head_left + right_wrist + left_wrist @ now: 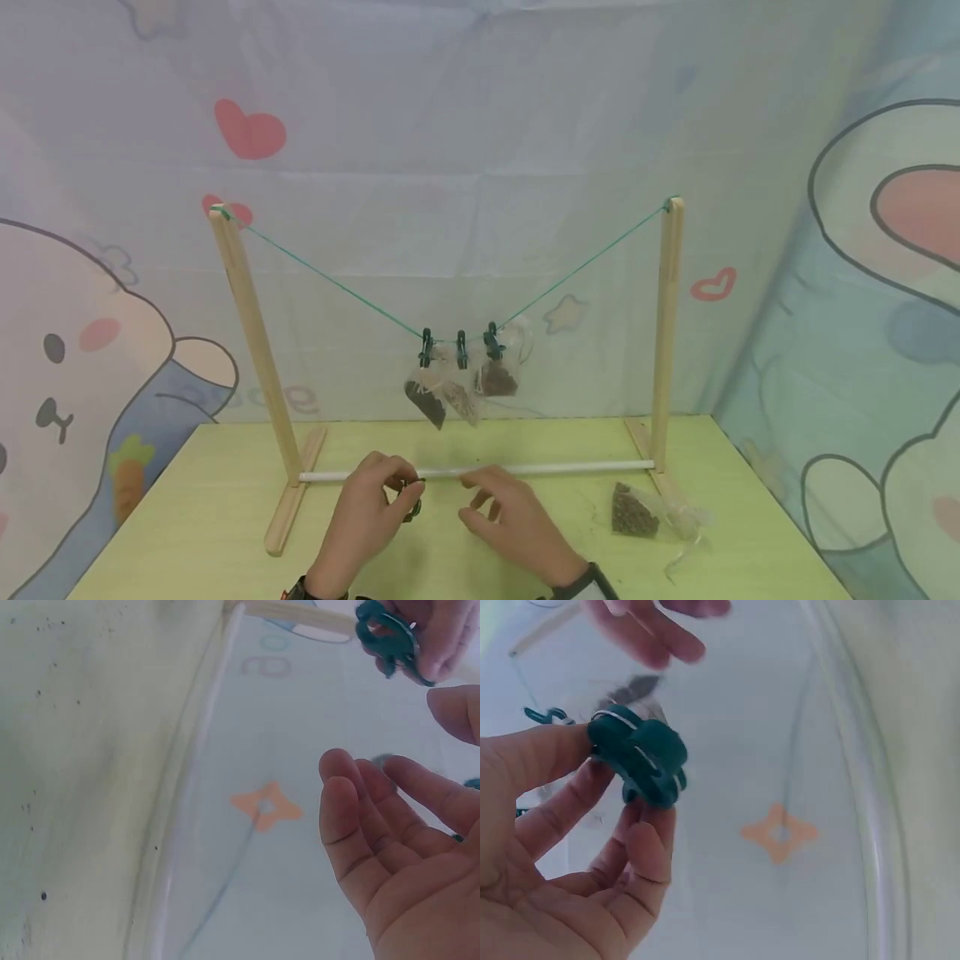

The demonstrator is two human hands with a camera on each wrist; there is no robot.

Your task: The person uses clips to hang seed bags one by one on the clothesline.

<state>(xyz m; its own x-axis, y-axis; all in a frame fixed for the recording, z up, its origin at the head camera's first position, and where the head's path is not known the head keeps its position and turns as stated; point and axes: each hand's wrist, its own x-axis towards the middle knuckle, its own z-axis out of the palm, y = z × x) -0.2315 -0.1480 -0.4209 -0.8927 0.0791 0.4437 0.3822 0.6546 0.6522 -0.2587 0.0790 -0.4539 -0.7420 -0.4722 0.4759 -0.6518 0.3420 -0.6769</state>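
My left hand [370, 508] pinches a dark green plastic spring clip [641, 754] between thumb and fingers, low over the table. To its right is my right hand [513, 525], fingers bent loosely with nothing between them; in the right wrist view its fingers [345, 817] lie below the clip [390, 637]. Beyond both hands, a thin green cord [337, 283] sags between two wooden posts. Three green clips, among them the left one [426, 346], the middle one [461, 350] and the right one [492, 342], sit on it, with small clear bags of dark and pale contents hanging there.
A bag of brown bits [633, 510] with a string tie lies on the yellow table [555, 575] at the right. The left post [258, 350] and right post [666, 342] stand on wooden feet, joined by a white rod [585, 467]. A printed cloth [480, 108] hangs behind.
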